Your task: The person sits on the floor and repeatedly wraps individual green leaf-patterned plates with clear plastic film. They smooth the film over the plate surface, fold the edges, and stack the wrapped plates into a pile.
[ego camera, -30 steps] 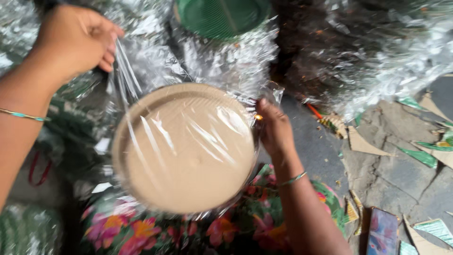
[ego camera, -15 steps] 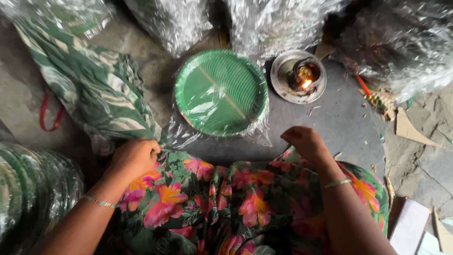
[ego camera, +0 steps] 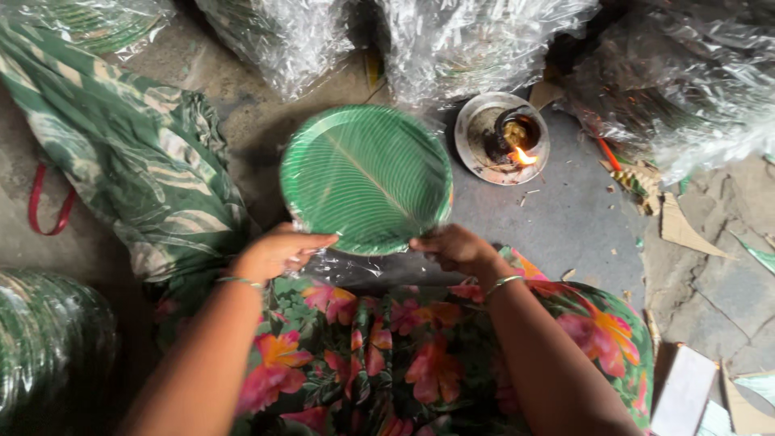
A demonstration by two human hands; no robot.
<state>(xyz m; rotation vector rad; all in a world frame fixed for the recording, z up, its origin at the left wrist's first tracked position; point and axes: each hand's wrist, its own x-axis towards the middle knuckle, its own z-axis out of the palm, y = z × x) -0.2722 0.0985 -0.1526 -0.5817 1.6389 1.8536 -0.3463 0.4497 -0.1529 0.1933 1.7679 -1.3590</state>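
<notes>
Here both hands hold plastic-wrapped green plates near a lit dish lamp

The near rim of the green plate stack is covered by the fingers of the left hand and right hand. The wrapped bundles are cut off by the upper edge, and their contents are blurred by crinkled plastic. Both forearms are cut off at the bottom edge.
</notes>
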